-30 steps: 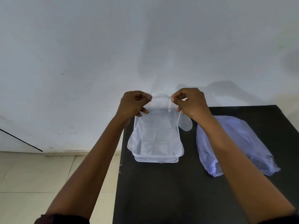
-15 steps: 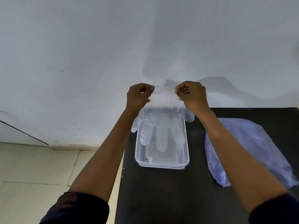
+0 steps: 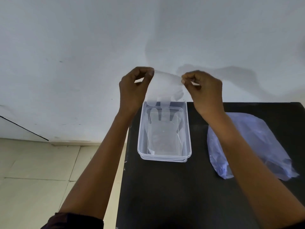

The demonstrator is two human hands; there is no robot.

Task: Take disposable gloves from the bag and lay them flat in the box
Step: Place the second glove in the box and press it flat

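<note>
Two bare forearms reach in from the near edge, each ending in a bare hand — the left hand (image 3: 134, 90) and the right hand (image 3: 205, 90). No rings, watch or bands show on either. A dark sleeve (image 3: 72, 220) — pushed up, with a rumpled cuff edge — covers the left arm at the near left; another dark cuff barely shows at the near right corner.

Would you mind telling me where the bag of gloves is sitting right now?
In the head view, the bluish bag lies flat on the right side of the black table, to the right of the clear box and partly behind the right forearm.
</note>
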